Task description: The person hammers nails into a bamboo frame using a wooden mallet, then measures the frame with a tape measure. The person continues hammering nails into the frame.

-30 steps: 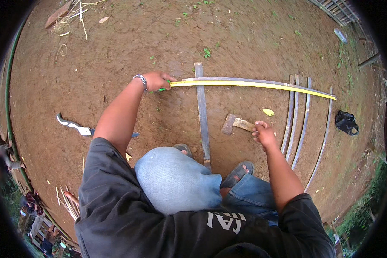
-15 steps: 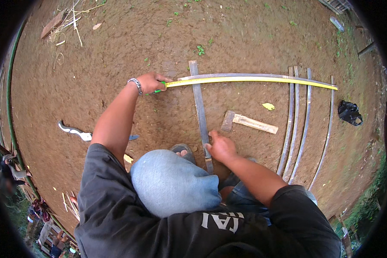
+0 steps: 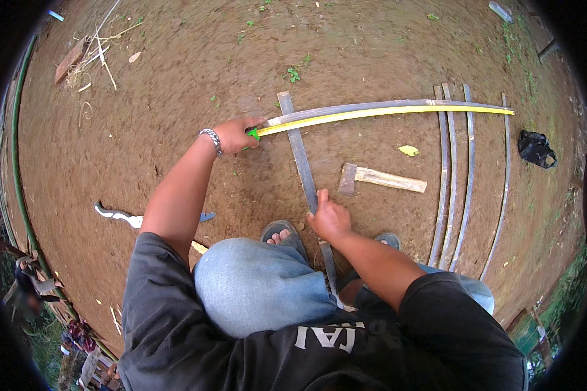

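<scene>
The right hand (image 3: pixel 329 218) has come off the hammer (image 3: pixel 381 178) onto the near grey slat (image 3: pixel 303 163), gripping it; the left hand (image 3: pixel 235 133) pins the yellow tape (image 3: pixel 385 112) (fully stretched) along the crosswise slat (image 3: pixel 372 104). Measuring underway, no cutting visible yet.

Left hand (image 3: pixel 236 135) apparently fisted, arm outstretched

Bare brown dirt ground (image 3: pixel 176 78) outdoors, grass (image 3: pixel 571 293) fringing its edges, daylight
</scene>
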The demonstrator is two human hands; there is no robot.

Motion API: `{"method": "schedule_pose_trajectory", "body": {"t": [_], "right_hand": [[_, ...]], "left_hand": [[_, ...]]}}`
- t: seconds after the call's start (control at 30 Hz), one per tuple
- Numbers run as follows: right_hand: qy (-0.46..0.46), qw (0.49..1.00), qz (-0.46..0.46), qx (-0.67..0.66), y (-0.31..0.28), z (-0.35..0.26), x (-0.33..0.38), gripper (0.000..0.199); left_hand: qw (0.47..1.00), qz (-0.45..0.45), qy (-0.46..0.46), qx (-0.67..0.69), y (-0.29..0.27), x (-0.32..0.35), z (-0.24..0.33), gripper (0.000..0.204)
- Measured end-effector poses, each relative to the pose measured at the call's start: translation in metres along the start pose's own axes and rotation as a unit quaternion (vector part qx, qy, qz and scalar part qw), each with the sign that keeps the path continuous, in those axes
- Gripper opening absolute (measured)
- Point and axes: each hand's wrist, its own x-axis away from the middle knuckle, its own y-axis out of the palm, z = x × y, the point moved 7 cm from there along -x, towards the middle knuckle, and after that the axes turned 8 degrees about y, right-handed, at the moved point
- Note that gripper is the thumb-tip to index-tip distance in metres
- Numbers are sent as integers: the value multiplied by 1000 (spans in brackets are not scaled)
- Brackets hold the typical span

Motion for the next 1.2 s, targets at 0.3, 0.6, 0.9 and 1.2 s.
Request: {"method": "schedule_pose_trajectory", "body": {"t": [0.3,0.6,0.9,1.2], "right_hand": [[22,1000,4,16,-9,15,0,61],[76,996,-10,52,-38,40,2,56],[70,997,-4,45,-41,45,2,54],[60,998,-19,30,-35,46,-1,61]], "left_hand": [[999,11,46,15,-4,-1,5,64],[998,18,60,11,-10,-5,-9,63],[999,4,38,9,-10,-3,0,63],[999,14,41,13,-12,2,2,62]]}}
